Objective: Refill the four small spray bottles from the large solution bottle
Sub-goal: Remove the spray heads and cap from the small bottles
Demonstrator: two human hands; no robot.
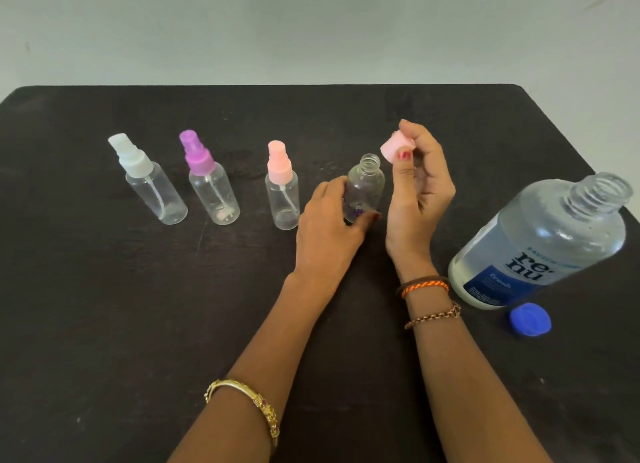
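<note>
The left hand (329, 220) is gripping the open small bottle (365, 185), which is standing upright on the black table (104, 306), fingers curled round its lower body. Just right of that bottle's neck, the right hand (419, 185) is pinching a pink spray cap (396, 147) between thumb and fingers. Left of the bottle are standing three capped spray bottles (282, 192); well to its right are sitting the uncapped large solution bottle (540, 241) and its blue cap (530, 320).

- The place looks like a plain indoor room, perhaps a home; its exact kind cannot be told.
- A dark, scuffed table (104, 306) stands against a bare pale wall (311, 29) marked with a few smudges.
</note>
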